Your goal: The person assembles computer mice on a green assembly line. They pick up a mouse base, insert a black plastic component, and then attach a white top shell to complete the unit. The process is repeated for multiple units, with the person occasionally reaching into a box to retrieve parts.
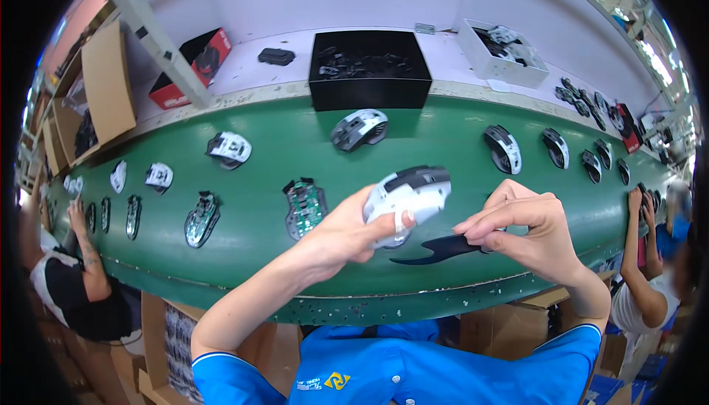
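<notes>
My left hand (340, 228) is closed around a white and grey computer mouse shell (410, 197), held tilted above the green bench. To its right, my right hand (528, 228) pinches a thin black curved plastic piece (436, 248) between thumb and fingers, its pointed end toward the mouse. The piece and the mouse look apart. Just left of my left hand lies a mouse base with a green circuit board (305, 206). Beyond the held mouse sits another white and grey mouse (360, 129).
Several mice and circuit-board bases line the green bench (258, 228) on both sides. At the back stand a black box of dark parts (369, 98), a white box (509, 73) and a red box (171, 95). People work at far left (85, 257) and far right (650, 287).
</notes>
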A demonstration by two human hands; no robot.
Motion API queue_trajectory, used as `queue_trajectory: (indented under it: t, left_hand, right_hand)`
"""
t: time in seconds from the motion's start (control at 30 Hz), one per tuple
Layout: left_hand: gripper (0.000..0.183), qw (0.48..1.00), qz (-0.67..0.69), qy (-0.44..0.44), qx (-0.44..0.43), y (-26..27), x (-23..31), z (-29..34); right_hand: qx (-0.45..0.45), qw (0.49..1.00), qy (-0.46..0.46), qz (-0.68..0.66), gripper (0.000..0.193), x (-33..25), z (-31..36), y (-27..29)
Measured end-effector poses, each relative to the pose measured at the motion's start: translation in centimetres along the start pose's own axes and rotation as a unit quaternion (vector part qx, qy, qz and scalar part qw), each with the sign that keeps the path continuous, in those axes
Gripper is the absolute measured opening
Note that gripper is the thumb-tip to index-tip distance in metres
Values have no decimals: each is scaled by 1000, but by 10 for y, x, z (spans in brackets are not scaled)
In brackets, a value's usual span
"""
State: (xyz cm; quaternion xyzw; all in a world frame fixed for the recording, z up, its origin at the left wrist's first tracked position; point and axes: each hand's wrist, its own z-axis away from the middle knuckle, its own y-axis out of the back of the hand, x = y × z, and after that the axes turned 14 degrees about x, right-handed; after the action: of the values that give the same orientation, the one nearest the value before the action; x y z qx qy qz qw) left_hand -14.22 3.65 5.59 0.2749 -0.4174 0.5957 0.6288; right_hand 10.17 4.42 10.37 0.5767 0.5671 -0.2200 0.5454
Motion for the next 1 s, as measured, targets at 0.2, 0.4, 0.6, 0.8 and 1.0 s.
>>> queue_trajectory:
  t: [0.2, 0.4, 0.6, 0.8, 1.0]
  left_hand:
    - [101, 991, -4, -102, -84, 35, -21, 33]
    - [111, 982, 46, -153, -102, 37, -25, 49]
    - [111, 973, -61, -219, -42, 40, -34, 52]
    - [108, 971, -70, -228, 2, 39, -34, 58]
    - [106, 958, -97, -266, 42, 36, -35, 62]
  right_hand:
    - [-74, 994, 79, 23, 25, -14, -16, -26]
    - [-91, 985, 134, 57, 27, -22, -15, -44]
    - [-104, 972, 183, 105, 27, -25, -14, -53]
    - [-87, 970, 200, 111, 27, -25, -10, -57]
    - [-57, 976, 184, 97, 28, -23, -7, -58]
